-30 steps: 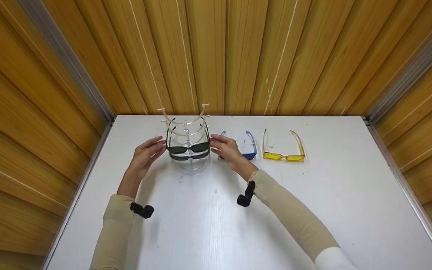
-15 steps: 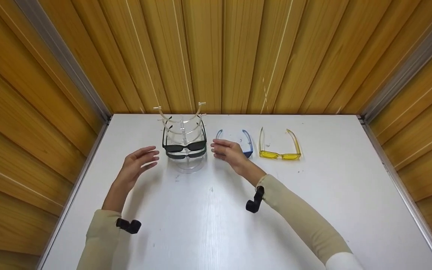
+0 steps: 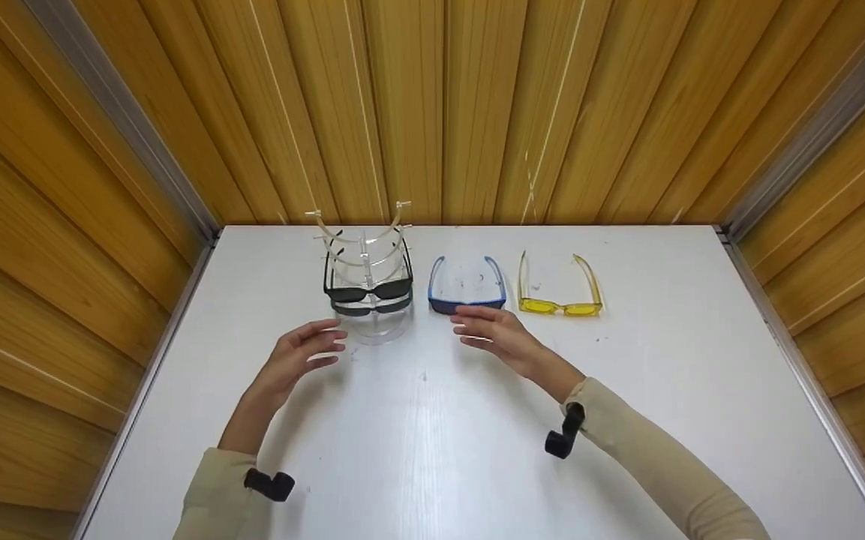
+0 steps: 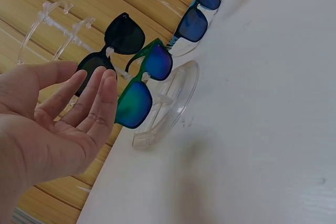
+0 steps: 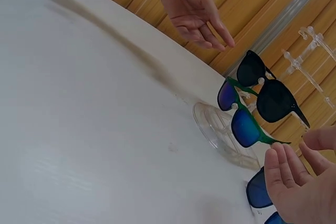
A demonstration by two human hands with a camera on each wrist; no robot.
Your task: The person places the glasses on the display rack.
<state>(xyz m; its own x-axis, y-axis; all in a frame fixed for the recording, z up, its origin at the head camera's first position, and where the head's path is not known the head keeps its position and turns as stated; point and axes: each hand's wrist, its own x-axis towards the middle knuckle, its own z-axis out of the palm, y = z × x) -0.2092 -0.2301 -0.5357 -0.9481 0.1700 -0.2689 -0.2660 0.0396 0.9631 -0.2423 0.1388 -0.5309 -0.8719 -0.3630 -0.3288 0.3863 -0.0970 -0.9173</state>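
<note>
A clear plastic eyewear stand point(image 3: 367, 259) holds two pairs of sunglasses on its lower tiers: black sunglasses point(image 3: 369, 291) and, just beneath, green-framed sunglasses point(image 4: 137, 85) with mirrored blue-green lenses. The upper tiers are bare. My left hand point(image 3: 303, 356) hovers in front of the stand's left side, fingers loosely bent, holding nothing. In front of the blue sunglasses point(image 3: 443, 306) is my right hand point(image 3: 503, 339), its fingers relaxed and nothing held; the fingertips overlap the frame's lower edge in the head view, and whether they touch cannot be told.
Yellow-lensed glasses point(image 3: 561, 308) rest with temples unfolded to the right of the blue pair on the white table point(image 3: 432, 450). Wood-patterned panels point(image 3: 477, 112) rise behind the table and on both sides.
Both hands have left the sides of the black sunglasses, which stay on the stand. The right hand has moved right and nearer, uncovering the blue sunglasses; the left has come down in front.
</note>
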